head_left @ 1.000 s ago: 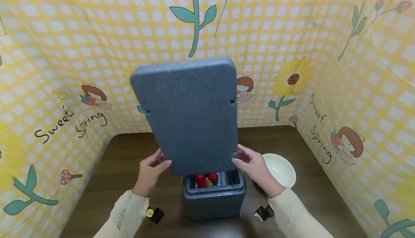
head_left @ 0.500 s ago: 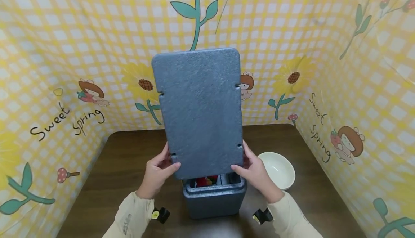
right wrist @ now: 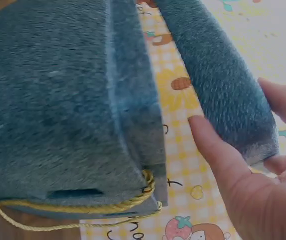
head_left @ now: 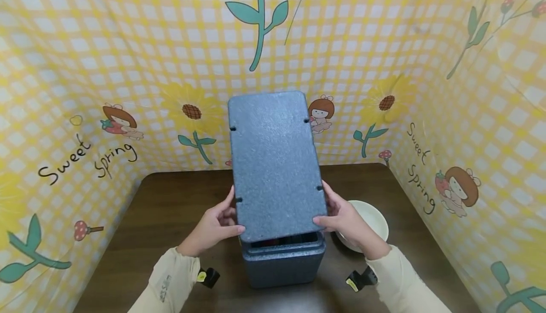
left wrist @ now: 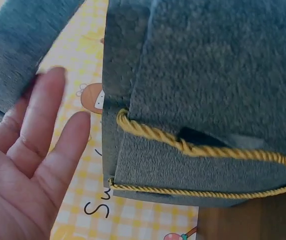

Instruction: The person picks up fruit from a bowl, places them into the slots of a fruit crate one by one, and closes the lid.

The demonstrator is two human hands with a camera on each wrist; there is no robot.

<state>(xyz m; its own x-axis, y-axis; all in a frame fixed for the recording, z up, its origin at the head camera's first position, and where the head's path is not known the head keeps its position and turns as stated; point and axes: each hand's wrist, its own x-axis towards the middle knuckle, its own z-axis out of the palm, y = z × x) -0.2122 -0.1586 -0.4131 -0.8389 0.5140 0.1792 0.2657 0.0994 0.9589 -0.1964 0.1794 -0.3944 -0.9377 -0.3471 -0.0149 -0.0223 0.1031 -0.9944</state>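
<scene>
A grey-blue foam lid [head_left: 275, 161], notched along its sides, is held tilted above a matching foam box [head_left: 282, 271], its far end raised. My left hand [head_left: 213, 228] grips the lid's near left edge, thumb on top and fingers at the side. At the near right edge my right hand [head_left: 347, 220] pinches the lid between thumb and fingers. In the right wrist view, the lid [right wrist: 228, 80] and the box [right wrist: 57, 115] stand apart. A yellow twisted cord [left wrist: 208, 150] hangs along the box's side. The lid mostly hides the box's inside.
A cream bowl [head_left: 374, 220] stands on the brown wooden table [head_left: 170, 209] right of the box, partly behind my right hand. Yellow checked cloth [head_left: 187, 67] with printed flowers hangs around the back and sides.
The lid has come down, swung right and tipped flatter over the box, with both hands still holding it. The red fruit inside the box has become nearly covered from view.
</scene>
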